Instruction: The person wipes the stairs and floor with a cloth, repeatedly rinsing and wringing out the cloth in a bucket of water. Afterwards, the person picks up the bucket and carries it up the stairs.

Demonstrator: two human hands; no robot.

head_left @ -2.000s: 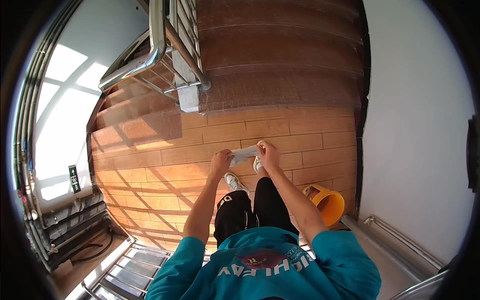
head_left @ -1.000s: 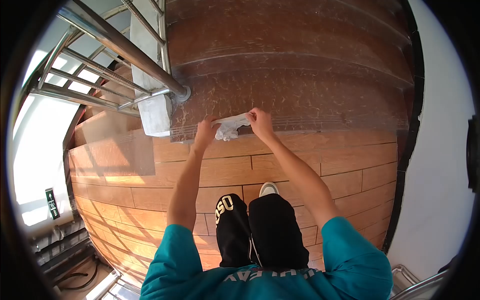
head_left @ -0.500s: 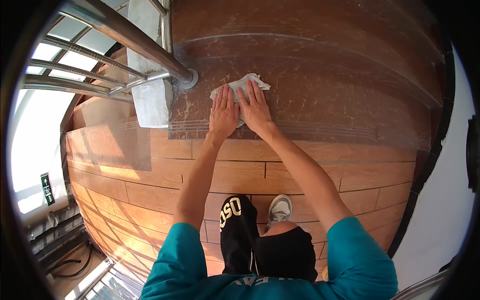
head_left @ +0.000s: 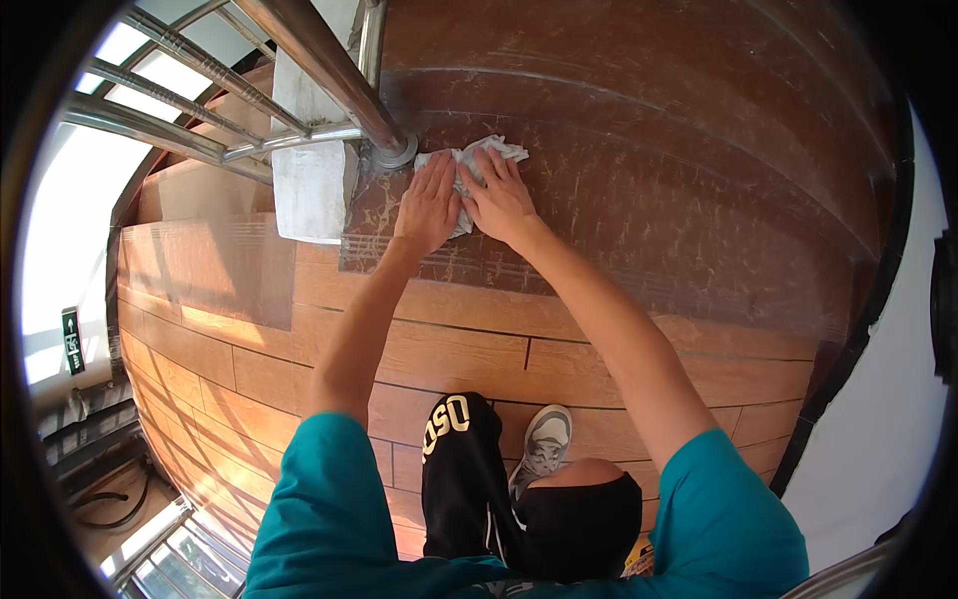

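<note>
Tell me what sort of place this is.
An indoor stairwell landing, most likely: brown steps rise ahead, a steel handrail runs alongside, and both hands press a cloth onto the lowest step.

black trousers (head_left: pixel 454 469) read "oso"; the green wall sign (head_left: pixel 72 341) is unreadable.

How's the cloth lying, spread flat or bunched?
Bunched: the cloth shows creases and folds under the left hand and right hand, both pressed flat on it.

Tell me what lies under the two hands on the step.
A crumpled white cloth lies under the left hand and right hand, pressed flat on the brown stair tread. Its middle is covered.
</note>
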